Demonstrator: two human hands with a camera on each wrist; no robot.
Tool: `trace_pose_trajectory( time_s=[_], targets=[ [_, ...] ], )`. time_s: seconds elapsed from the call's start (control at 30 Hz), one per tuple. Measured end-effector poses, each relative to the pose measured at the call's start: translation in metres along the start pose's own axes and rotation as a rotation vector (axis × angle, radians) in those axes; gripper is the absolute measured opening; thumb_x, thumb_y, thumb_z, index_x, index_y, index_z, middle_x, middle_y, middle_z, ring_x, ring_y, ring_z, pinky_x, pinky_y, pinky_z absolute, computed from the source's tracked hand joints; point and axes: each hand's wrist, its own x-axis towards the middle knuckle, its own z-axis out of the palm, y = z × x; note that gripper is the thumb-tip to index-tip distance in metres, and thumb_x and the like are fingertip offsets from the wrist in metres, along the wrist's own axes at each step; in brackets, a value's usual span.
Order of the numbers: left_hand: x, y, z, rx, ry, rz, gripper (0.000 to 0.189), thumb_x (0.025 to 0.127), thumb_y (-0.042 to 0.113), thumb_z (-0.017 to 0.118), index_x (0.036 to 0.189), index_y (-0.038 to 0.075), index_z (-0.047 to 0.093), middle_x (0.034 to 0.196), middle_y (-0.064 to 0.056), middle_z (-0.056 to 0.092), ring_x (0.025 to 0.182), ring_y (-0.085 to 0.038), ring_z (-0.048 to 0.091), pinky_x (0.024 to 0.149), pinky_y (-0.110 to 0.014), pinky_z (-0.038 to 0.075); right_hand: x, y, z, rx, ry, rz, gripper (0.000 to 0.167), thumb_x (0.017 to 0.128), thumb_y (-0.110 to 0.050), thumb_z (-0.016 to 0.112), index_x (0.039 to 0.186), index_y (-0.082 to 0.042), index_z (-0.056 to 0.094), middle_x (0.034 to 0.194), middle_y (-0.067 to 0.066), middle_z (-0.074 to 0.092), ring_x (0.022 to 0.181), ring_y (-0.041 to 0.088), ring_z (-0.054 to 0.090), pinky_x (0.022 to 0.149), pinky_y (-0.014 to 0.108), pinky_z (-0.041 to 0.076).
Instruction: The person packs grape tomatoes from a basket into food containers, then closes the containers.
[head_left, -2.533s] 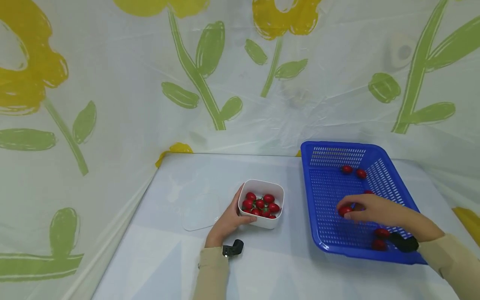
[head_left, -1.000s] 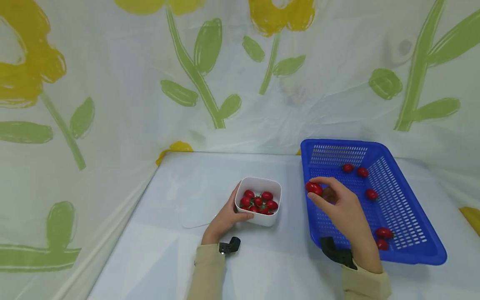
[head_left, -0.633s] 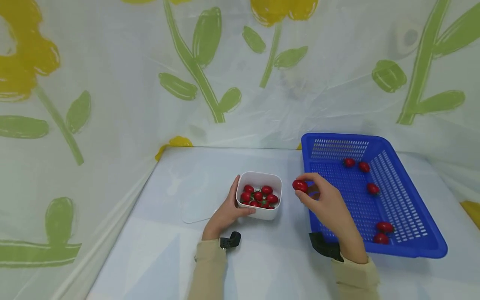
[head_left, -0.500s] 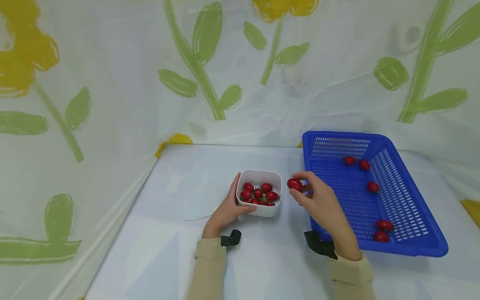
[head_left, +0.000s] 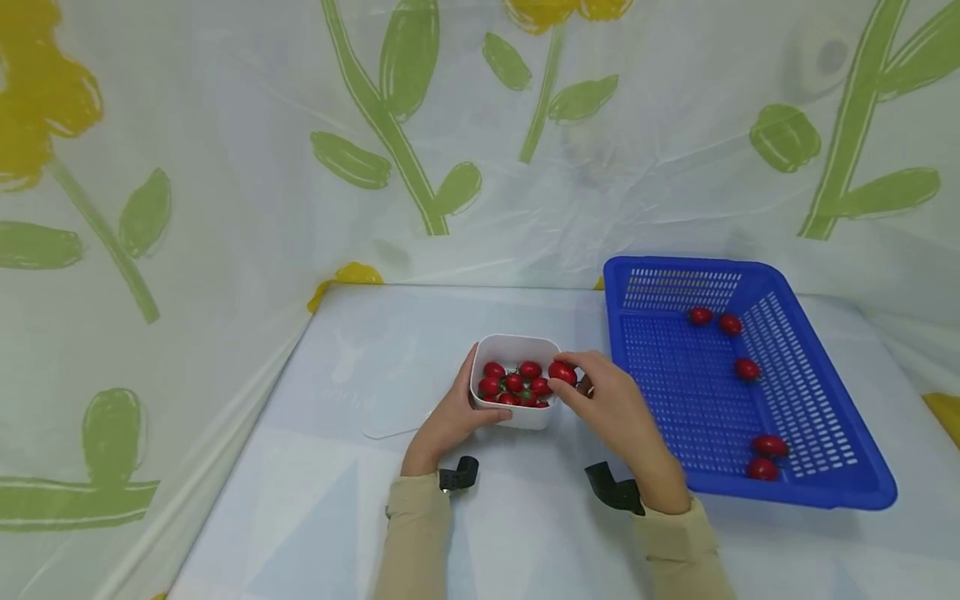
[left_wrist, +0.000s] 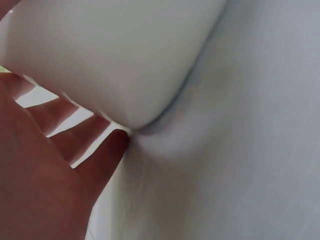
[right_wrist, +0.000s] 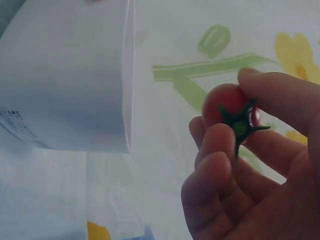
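A square white container (head_left: pixel 517 343) with several red cherry tomatoes (head_left: pixel 513 382) in it stands on the table. My left hand (head_left: pixel 448 427) grips it at its left side, thumb along the front wall; the left wrist view shows the fingers spread against the container's wall (left_wrist: pixel 115 55). My right hand (head_left: pixel 611 407) pinches one cherry tomato (head_left: pixel 562 372) at the container's right rim. In the right wrist view this tomato (right_wrist: pixel 220 102) shows its green star-shaped stem end between thumb and fingers, apart from the container (right_wrist: pixel 70 75).
A blue perforated basket (head_left: pixel 675 408) stands on the right, with several cherry tomatoes (head_left: pixel 747 369) along its back and right side. A clear flat lid (head_left: pixel 390 408) lies left of the container. Behind the white table (head_left: pixel 322 517) hangs a flower-printed sheet (head_left: pixel 247 167).
My right hand picked a cherry tomato from the blue basket and carried it left to the container's right rim. The left hand keeps its grip on the container. The head view tilted slightly down.
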Motion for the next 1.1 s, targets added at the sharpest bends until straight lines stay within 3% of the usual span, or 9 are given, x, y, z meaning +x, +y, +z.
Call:
trace_pose_trajectory(
  time_s=[0.27,0.33,0.43,0.57,0.7,0.83,0.93,1.1],
  targets=[
    [-0.006,0.026,-0.002,0.021,-0.001,0.041,0.100,0.072,0.017,0.075,0.144,0.020,0.006,0.141,-0.010,0.024,0.126,-0.028,0.027,0.098,-0.045,0.029,0.004,-0.004,0.007,-0.023,-0.033,-0.076,0.035,0.081,-0.017,0.067,0.114,-0.015,0.056,0.099,-0.001,0.054,0.078,0.010,0.053,0.065,0.026,0.048],
    [-0.006,0.031,-0.002,0.050,0.016,0.029,0.102,0.072,0.018,0.075,0.144,0.019,0.003,0.143,-0.010,0.021,0.128,-0.028,0.025,0.099,-0.047,0.027,0.004,-0.004,0.010,-0.032,-0.045,-0.083,0.036,0.081,-0.014,0.066,0.115,-0.014,0.055,0.100,-0.001,0.053,0.079,0.010,0.053,0.066,0.027,0.048],
    [-0.010,0.036,-0.001,0.106,0.040,-0.048,0.107,0.071,0.022,0.076,0.144,0.021,-0.003,0.146,-0.006,0.016,0.130,-0.025,0.021,0.101,-0.049,0.023,0.003,-0.005,0.014,-0.041,-0.066,-0.078,0.039,0.081,-0.011,0.066,0.118,-0.013,0.054,0.100,0.001,0.053,0.081,0.011,0.054,0.066,0.026,0.048],
    [-0.014,0.038,0.000,0.135,0.036,-0.104,0.107,0.071,0.025,0.075,0.144,0.024,-0.004,0.146,-0.004,0.014,0.131,-0.025,0.018,0.101,-0.051,0.022,0.001,-0.006,0.021,-0.030,-0.083,-0.012,0.041,0.082,-0.016,0.066,0.120,-0.013,0.053,0.098,0.001,0.054,0.075,0.012,0.053,0.059,0.023,0.047],
    [-0.013,0.038,0.000,0.145,0.036,-0.058,0.105,0.072,0.024,0.075,0.144,0.021,-0.001,0.145,-0.006,0.017,0.130,-0.027,0.022,0.100,-0.049,0.025,0.001,-0.007,0.027,-0.014,-0.093,0.054,0.040,0.083,-0.023,0.064,0.120,-0.017,0.053,0.094,-0.001,0.053,0.068,0.013,0.047,0.051,0.023,0.044],
    [-0.012,0.040,-0.002,0.150,0.040,-0.034,0.105,0.072,0.023,0.075,0.144,0.018,0.000,0.145,-0.008,0.018,0.129,-0.027,0.023,0.099,-0.048,0.026,0.004,-0.008,0.031,-0.034,-0.088,0.052,0.040,0.084,-0.026,0.063,0.122,-0.019,0.053,0.098,0.001,0.054,0.067,0.014,0.045,0.052,0.024,0.042],
    [-0.012,0.040,-0.003,0.152,0.039,-0.053,0.105,0.071,0.022,0.076,0.144,0.019,0.000,0.145,-0.007,0.017,0.130,-0.026,0.022,0.100,-0.048,0.026,0.004,-0.008,0.035,-0.060,-0.074,0.041,0.040,0.084,-0.026,0.063,0.122,-0.020,0.053,0.101,0.003,0.053,0.067,0.014,0.045,0.052,0.024,0.041],
    [-0.014,0.038,-0.006,0.150,0.001,-0.039,0.108,0.070,0.021,0.077,0.144,0.020,-0.002,0.146,-0.007,0.014,0.131,-0.026,0.019,0.101,-0.047,0.023,0.002,-0.008,0.040,-0.097,-0.039,0.049,0.038,0.082,-0.023,0.065,0.119,-0.020,0.055,0.101,0.003,0.051,0.070,0.015,0.048,0.055,0.024,0.043]
  ],
)
